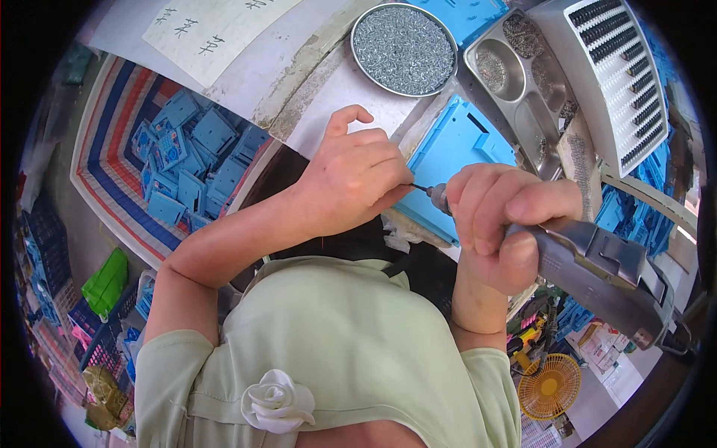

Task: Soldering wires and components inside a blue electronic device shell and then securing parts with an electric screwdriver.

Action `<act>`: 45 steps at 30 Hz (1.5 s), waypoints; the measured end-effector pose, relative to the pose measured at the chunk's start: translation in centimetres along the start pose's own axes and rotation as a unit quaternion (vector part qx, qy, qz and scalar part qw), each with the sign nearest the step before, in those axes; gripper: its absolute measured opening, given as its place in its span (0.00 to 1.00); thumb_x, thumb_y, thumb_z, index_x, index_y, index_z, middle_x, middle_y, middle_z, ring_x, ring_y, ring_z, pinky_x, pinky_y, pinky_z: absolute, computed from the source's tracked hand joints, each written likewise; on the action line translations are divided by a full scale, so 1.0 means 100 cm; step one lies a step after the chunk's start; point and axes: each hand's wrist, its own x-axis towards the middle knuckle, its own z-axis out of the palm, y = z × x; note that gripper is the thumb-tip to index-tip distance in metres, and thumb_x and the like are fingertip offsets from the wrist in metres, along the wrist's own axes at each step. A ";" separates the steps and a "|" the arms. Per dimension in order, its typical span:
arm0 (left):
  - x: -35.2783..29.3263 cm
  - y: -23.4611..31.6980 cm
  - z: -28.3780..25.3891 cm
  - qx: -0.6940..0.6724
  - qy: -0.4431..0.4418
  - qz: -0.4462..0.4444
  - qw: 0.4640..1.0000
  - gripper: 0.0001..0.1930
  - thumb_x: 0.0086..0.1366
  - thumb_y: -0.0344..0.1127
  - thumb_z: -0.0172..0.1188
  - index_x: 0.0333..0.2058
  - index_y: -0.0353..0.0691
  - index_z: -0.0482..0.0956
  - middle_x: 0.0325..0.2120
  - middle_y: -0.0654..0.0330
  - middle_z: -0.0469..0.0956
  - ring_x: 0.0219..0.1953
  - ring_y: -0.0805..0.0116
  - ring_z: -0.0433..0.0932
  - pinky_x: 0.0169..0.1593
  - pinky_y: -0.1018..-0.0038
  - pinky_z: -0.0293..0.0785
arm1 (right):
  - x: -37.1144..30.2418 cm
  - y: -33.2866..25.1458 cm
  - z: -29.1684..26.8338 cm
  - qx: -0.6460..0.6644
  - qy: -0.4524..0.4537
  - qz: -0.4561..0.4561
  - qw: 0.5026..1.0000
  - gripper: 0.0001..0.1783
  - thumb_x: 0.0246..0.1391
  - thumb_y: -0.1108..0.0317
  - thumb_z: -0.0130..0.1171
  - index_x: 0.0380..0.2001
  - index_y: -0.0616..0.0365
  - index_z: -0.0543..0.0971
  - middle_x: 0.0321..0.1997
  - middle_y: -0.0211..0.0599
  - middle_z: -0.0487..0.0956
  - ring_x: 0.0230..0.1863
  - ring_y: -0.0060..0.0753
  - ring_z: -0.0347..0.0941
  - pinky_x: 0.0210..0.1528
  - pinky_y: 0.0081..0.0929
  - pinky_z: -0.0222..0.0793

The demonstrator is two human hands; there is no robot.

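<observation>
My right hand (508, 216) is wrapped round a grey electric screwdriver (597, 272), whose thin bit points left. My left hand (358, 175) has its thumb and fingers pinched together at the bit's tip, its index finger bent upward. Whatever sits between those fingertips is hidden. Below and beyond both hands, a light blue plastic panel (455, 145) lies on the bench, partly covered by my right hand. A round metal dish full of small silvery screws (403, 48) stands just beyond my left hand.
A steel compartment tray (478, 60) holds small metal parts, beside a white rack (620, 82) with rows of black pieces. A striped woven bag (123, 160) at left holds many blue plastic parts (179, 153). A yellow fan (549, 386) stands lower right.
</observation>
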 end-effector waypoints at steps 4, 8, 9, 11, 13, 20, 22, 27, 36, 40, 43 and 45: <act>0.005 0.000 -0.018 -0.014 0.010 -0.028 0.999 0.22 0.49 0.22 0.68 0.44 0.45 0.80 0.39 0.63 0.82 0.38 0.65 0.79 0.58 0.58 0.63 | -0.014 0.001 0.006 0.028 0.008 0.030 0.999 0.19 0.56 0.63 0.72 0.38 0.58 0.71 0.22 0.32 0.73 0.22 0.31 0.70 0.30 0.34 0.70; 0.005 -0.017 -0.039 -0.012 0.040 -0.053 0.998 0.24 0.52 0.21 0.59 0.50 0.40 0.78 0.44 0.58 0.81 0.41 0.61 0.78 0.56 0.62 0.67 | -0.024 0.009 0.016 -0.019 0.013 0.028 0.999 0.13 0.53 0.73 0.69 0.35 0.59 0.72 0.21 0.34 0.73 0.21 0.32 0.70 0.29 0.34 0.70; 0.003 -0.018 -0.040 -0.015 0.047 -0.055 0.997 0.23 0.52 0.21 0.58 0.50 0.40 0.78 0.43 0.58 0.81 0.41 0.61 0.78 0.55 0.63 0.67 | -0.025 0.012 0.020 -0.039 0.014 0.025 0.999 0.12 0.53 0.75 0.67 0.34 0.59 0.71 0.20 0.35 0.73 0.20 0.32 0.70 0.28 0.33 0.70; 0.001 -0.015 -0.037 -0.010 0.039 -0.069 0.997 0.21 0.53 0.21 0.58 0.48 0.40 0.80 0.42 0.58 0.81 0.41 0.60 0.79 0.53 0.63 0.69 | -0.028 0.014 0.026 -0.111 -0.020 0.037 0.993 0.16 0.62 0.65 0.66 0.36 0.56 0.67 0.18 0.31 0.71 0.18 0.29 0.66 0.27 0.32 0.67; 0.003 -0.014 -0.030 -0.003 0.047 -0.069 0.997 0.19 0.54 0.20 0.57 0.45 0.40 0.81 0.41 0.57 0.81 0.41 0.58 0.79 0.51 0.63 0.71 | -0.032 0.021 0.030 -0.138 -0.006 0.013 0.990 0.16 0.60 0.67 0.67 0.35 0.56 0.66 0.18 0.32 0.71 0.19 0.30 0.67 0.28 0.32 0.68; 0.046 -0.005 0.012 -0.031 0.009 0.025 0.999 0.13 0.57 0.21 0.59 0.41 0.39 0.82 0.39 0.55 0.81 0.41 0.53 0.79 0.48 0.61 0.75 | -0.042 -0.014 -0.008 -0.096 0.083 -0.029 0.991 0.17 0.57 0.59 0.71 0.39 0.55 0.74 0.18 0.29 0.73 0.19 0.28 0.69 0.29 0.31 0.70; 0.058 0.009 0.028 -0.070 -0.035 0.069 0.995 0.12 0.57 0.26 0.64 0.41 0.39 0.82 0.40 0.57 0.81 0.40 0.54 0.78 0.47 0.61 0.74 | -0.041 -0.033 -0.034 -0.083 0.119 -0.099 0.984 0.18 0.59 0.57 0.69 0.42 0.55 0.74 0.18 0.29 0.72 0.17 0.26 0.67 0.28 0.30 0.69; 0.062 0.018 0.055 -0.004 -0.146 0.103 0.984 0.14 0.55 0.31 0.69 0.42 0.42 0.83 0.43 0.60 0.81 0.41 0.58 0.77 0.45 0.63 0.71 | -0.061 -0.027 -0.089 -0.135 0.207 -0.125 0.961 0.11 0.64 0.64 0.56 0.45 0.56 0.71 0.17 0.26 0.65 0.16 0.23 0.61 0.25 0.29 0.62; 0.065 0.023 0.054 0.023 -0.163 0.086 0.983 0.14 0.55 0.31 0.69 0.42 0.43 0.85 0.44 0.60 0.81 0.42 0.59 0.78 0.47 0.63 0.69 | -0.052 -0.001 -0.102 -0.162 0.251 -0.082 0.951 0.07 0.63 0.68 0.55 0.39 0.55 0.68 0.17 0.27 0.64 0.18 0.24 0.61 0.24 0.27 0.60; 0.059 0.024 0.052 0.024 -0.162 0.078 0.983 0.14 0.55 0.31 0.69 0.42 0.43 0.85 0.43 0.61 0.81 0.42 0.60 0.78 0.46 0.63 0.69 | -0.069 -0.031 -0.086 -0.036 0.197 -0.076 0.977 0.11 0.61 0.67 0.60 0.37 0.54 0.67 0.15 0.26 0.63 0.17 0.24 0.60 0.24 0.29 0.61; 0.066 0.021 0.052 0.023 -0.204 0.058 0.977 0.15 0.55 0.32 0.70 0.43 0.43 0.84 0.48 0.59 0.79 0.45 0.58 0.78 0.49 0.62 0.70 | -0.083 -0.012 -0.069 -0.136 0.228 -0.065 0.962 0.11 0.62 0.64 0.59 0.37 0.53 0.67 0.15 0.26 0.63 0.16 0.24 0.59 0.25 0.30 0.61; 0.079 0.017 0.050 -0.031 -0.118 0.015 0.992 0.15 0.55 0.34 0.70 0.43 0.44 0.83 0.52 0.57 0.77 0.48 0.54 0.77 0.52 0.62 0.70 | -0.081 -0.021 -0.070 -0.119 0.224 -0.051 0.966 0.12 0.62 0.61 0.60 0.37 0.53 0.67 0.15 0.26 0.64 0.16 0.24 0.59 0.25 0.30 0.61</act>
